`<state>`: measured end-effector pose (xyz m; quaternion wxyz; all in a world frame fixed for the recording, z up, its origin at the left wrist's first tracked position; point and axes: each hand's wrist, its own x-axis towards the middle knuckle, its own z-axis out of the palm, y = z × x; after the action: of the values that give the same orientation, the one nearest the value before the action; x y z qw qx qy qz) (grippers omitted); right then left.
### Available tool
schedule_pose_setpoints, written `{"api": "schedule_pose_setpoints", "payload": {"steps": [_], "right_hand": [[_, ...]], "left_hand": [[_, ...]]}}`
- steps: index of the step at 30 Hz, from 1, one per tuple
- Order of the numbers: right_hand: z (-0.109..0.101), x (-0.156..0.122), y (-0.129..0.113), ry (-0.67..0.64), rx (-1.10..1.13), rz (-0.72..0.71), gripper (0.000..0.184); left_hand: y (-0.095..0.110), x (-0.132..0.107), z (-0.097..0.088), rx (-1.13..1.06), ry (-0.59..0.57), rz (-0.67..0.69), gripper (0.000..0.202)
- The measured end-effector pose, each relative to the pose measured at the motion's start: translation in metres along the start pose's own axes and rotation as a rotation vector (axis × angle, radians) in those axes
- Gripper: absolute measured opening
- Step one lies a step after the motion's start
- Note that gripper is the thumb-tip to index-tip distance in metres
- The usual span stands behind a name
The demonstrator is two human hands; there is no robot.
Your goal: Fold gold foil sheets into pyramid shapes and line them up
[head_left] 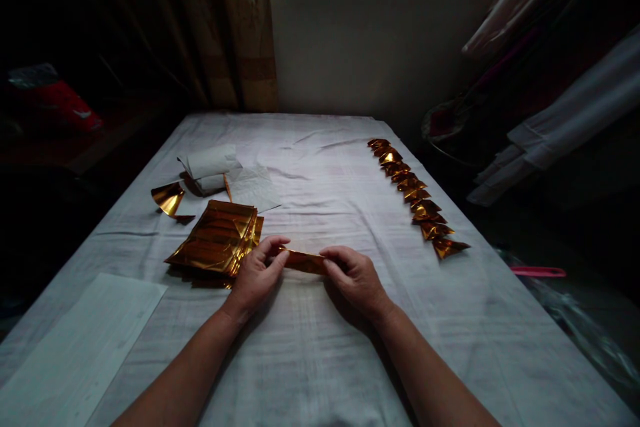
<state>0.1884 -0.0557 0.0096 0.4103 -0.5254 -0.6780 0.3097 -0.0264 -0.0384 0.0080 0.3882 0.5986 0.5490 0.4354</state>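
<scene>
Between my two hands a narrow folded strip of gold foil paper is held level, just above the cloth. My left hand pinches its left end between thumb and fingers. The right end is pinched the same way by my right hand. Close beside my left hand lies a stack of gold foil sheets, its edges uneven. Off to the right, a row of folded gold foil pieces runs from the far edge toward me, each overlapping its neighbour.
A white cloth covers the table. A curled gold sheet and crumpled white paper lie at the back left. A white sheet rests at the front left. Clothes hang beyond the right edge; a curtain hangs behind.
</scene>
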Motion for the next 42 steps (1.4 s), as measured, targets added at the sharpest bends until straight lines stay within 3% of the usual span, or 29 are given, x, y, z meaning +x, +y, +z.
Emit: {"api": "schedule_pose_setpoints", "payload": {"steps": [4, 9, 14, 19, 26, 31, 36, 42], "right_hand": [[0.0, -0.002, -0.009, -0.069, -0.082, -0.009, 0.011], [0.005, -0.005, -0.019, -0.103, -0.094, -0.062, 0.008], [0.006, -0.005, -0.019, -0.128, -0.07, -0.106, 0.008], [0.005, -0.005, -0.016, -0.117, -0.051, -0.099, 0.013], [0.006, 0.0, -0.015, 0.031, 0.098, -0.068, 0.012], [0.007, 0.003, -0.017, 0.094, 0.197, -0.091, 0.015], [0.012, 0.003, -0.015, 0.073, 0.256, -0.043, 0.018], [0.009, 0.008, -0.01, 0.159, 0.368, 0.05, 0.014]], "left_hand": [[-0.002, 0.004, 0.001, -0.195, 0.108, -0.045, 0.035], [0.01, 0.003, 0.001, -0.422, 0.095, -0.22, 0.053], [0.021, -0.002, 0.004, -0.562, 0.105, -0.323, 0.056], [0.023, -0.004, 0.005, -0.529, 0.073, -0.291, 0.049], [0.021, -0.009, 0.008, -0.31, -0.006, -0.123, 0.031], [0.024, -0.015, 0.016, -0.287, -0.081, -0.123, 0.046], [0.021, -0.018, 0.021, -0.28, -0.142, -0.116, 0.057], [0.018, -0.019, 0.02, -0.169, -0.219, -0.117, 0.057]]}}
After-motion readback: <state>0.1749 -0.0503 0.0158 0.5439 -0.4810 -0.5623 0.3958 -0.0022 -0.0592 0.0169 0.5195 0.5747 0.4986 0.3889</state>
